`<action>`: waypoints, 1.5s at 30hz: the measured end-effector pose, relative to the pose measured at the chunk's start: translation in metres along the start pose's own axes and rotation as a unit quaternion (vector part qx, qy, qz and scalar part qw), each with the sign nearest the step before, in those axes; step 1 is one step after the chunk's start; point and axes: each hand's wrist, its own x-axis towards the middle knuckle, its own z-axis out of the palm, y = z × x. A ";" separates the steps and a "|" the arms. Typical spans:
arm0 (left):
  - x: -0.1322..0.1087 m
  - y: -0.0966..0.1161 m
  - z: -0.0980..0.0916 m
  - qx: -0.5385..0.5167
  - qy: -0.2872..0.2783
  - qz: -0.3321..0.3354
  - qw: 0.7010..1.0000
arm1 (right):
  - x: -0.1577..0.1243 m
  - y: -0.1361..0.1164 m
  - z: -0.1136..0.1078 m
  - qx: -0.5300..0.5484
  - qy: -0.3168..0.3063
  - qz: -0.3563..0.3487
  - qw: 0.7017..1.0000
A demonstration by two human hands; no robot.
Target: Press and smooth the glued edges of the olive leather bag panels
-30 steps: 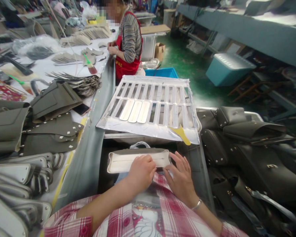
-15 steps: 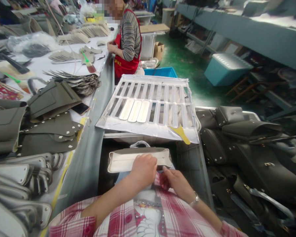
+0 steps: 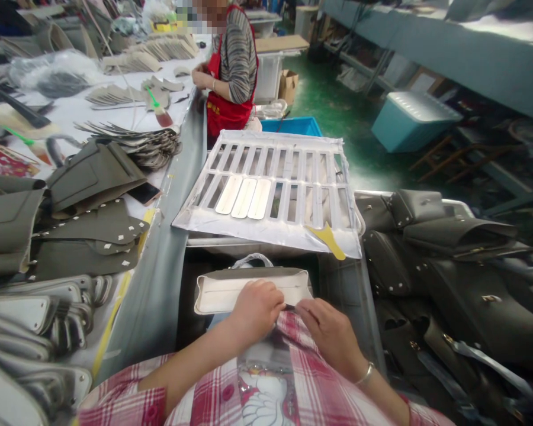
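Observation:
A dark grey-green handbag (image 3: 244, 273) lies in front of me with its cream, flat bottom facing up and a clear-wrapped handle at its far side. My left hand (image 3: 258, 303) is closed over the bag's near edge, right of its middle. Close by, my right hand (image 3: 326, 325) has its fingers curled at the bag's near right corner, pinching the edge there. The fingertips of both hands almost meet. Beyond the bag, three cream oblong panels (image 3: 243, 198) lie side by side on a white slatted rack (image 3: 266, 231).
A yellow spatula-shaped tool (image 3: 331, 241) rests on the rack's near right corner. Finished-looking dark bags (image 3: 462, 284) are heaped at right. The left table carries leather pieces (image 3: 82, 242) and stacked panels (image 3: 35, 331). A co-worker in a red apron (image 3: 231, 109) stands ahead.
My right hand has turned and moved up to the bag's near edge, its knuckles now on top. The left hand stays on the bag, nearly unmoved.

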 end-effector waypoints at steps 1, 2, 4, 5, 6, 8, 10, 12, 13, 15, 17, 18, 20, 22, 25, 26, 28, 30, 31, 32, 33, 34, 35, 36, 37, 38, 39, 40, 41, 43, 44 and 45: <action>0.000 0.000 0.000 -0.001 0.002 -0.001 1.000 | 0.000 0.001 -0.001 -0.016 -0.003 -0.008 1.000; 0.000 0.001 0.000 -0.001 0.006 -0.002 1.000 | 0.000 0.001 -0.001 -0.031 0.000 -0.011 0.999; -0.001 0.003 0.000 0.001 0.012 -0.007 1.000 | 0.000 0.002 -0.001 -0.057 0.017 -0.016 0.998; -0.001 0.004 0.000 0.003 0.013 -0.010 1.000 | 0.000 0.002 -0.001 -0.067 0.023 -0.022 0.997; -0.001 0.005 0.000 0.006 0.012 -0.013 1.000 | 0.001 0.001 0.000 -0.075 0.026 -0.029 0.996; 0.000 0.008 -0.001 0.016 0.007 -0.019 1.000 | 0.002 0.000 0.000 -0.095 0.025 -0.037 0.994; 0.002 0.011 -0.002 0.026 -0.002 -0.025 0.999 | 0.006 -0.003 0.001 -0.120 0.017 -0.031 0.992; 0.006 0.013 -0.004 0.037 -0.011 -0.034 0.999 | 0.011 -0.007 0.002 -0.138 -0.002 -0.008 0.990; 0.008 0.014 -0.005 0.041 -0.016 -0.038 0.998 | 0.013 -0.009 0.002 -0.142 -0.015 0.006 0.990; 0.011 0.015 -0.008 0.050 -0.026 -0.042 0.997 | 0.015 -0.012 0.001 -0.143 -0.032 0.042 0.988; 0.013 0.017 -0.010 0.057 -0.036 -0.047 0.997 | 0.014 -0.013 -0.001 -0.152 -0.019 0.094 0.984; 0.013 0.018 -0.011 0.059 -0.040 -0.049 0.996 | 0.013 -0.013 -0.002 -0.161 -0.006 0.126 0.979; 0.012 0.018 -0.012 0.062 -0.042 -0.054 0.996 | 0.010 -0.012 -0.004 -0.173 0.013 0.188 0.967; 0.009 0.018 -0.013 0.066 -0.039 -0.053 0.996 | 0.006 -0.011 -0.003 -0.108 -0.024 0.242 0.964; 0.009 0.019 -0.013 0.075 -0.034 -0.049 0.995 | 0.005 -0.013 0.005 0.169 -0.149 0.354 0.908; 0.009 0.020 -0.013 0.076 -0.034 -0.047 0.995 | 0.006 -0.015 0.008 0.267 -0.174 0.386 0.866; 0.011 0.023 -0.013 0.079 -0.037 -0.044 0.995 | 0.008 -0.020 0.015 0.401 -0.175 0.424 0.793; 0.010 0.024 -0.015 0.084 -0.045 -0.045 0.994 | 0.010 -0.026 0.021 0.467 -0.152 0.431 0.757; 0.007 0.024 -0.017 0.085 -0.051 -0.045 0.994 | 0.011 -0.028 0.023 0.485 -0.141 0.432 0.747; 0.003 0.021 -0.019 0.084 -0.049 -0.047 0.994 | 0.011 -0.030 0.024 0.496 -0.132 0.435 0.740; -0.002 0.017 -0.022 0.079 -0.037 -0.056 0.995 | 0.012 -0.032 0.025 0.502 -0.122 0.438 0.736; -0.009 0.011 -0.025 0.071 -0.013 -0.072 0.995 | 0.012 -0.033 0.026 0.505 -0.113 0.440 0.734; -0.016 0.004 -0.028 0.059 0.016 -0.090 0.994 | 0.012 -0.034 0.026 0.505 -0.104 0.443 0.733; -0.024 -0.003 -0.031 0.044 0.042 -0.106 0.992 | 0.013 -0.035 0.027 0.503 -0.097 0.446 0.734; -0.030 -0.010 -0.034 0.029 0.055 -0.115 0.991 | 0.013 -0.036 0.027 0.501 -0.093 0.447 0.735; -0.035 -0.017 -0.036 0.018 0.051 -0.114 0.992 | 0.013 -0.037 0.027 0.499 -0.089 0.448 0.736; -0.039 -0.022 -0.038 0.014 0.035 -0.104 0.994 | 0.013 -0.038 0.028 0.498 -0.087 0.450 0.736; -0.041 -0.025 -0.038 0.018 0.015 -0.093 0.995 | 0.014 -0.038 0.029 0.497 -0.086 0.452 0.735; -0.041 -0.027 -0.038 0.028 -0.002 -0.086 0.996 | 0.014 -0.038 0.030 0.497 -0.084 0.455 0.734; -0.038 -0.027 -0.036 0.052 -0.015 -0.083 0.995 | 0.014 -0.036 0.032 0.492 -0.086 0.456 0.737; -0.037 -0.025 -0.035 0.058 -0.014 -0.081 0.995 | 0.014 -0.035 0.034 0.487 -0.091 0.452 0.742; -0.036 -0.024 -0.033 0.057 -0.011 -0.073 0.996 | 0.013 -0.033 0.035 0.481 -0.096 0.447 0.748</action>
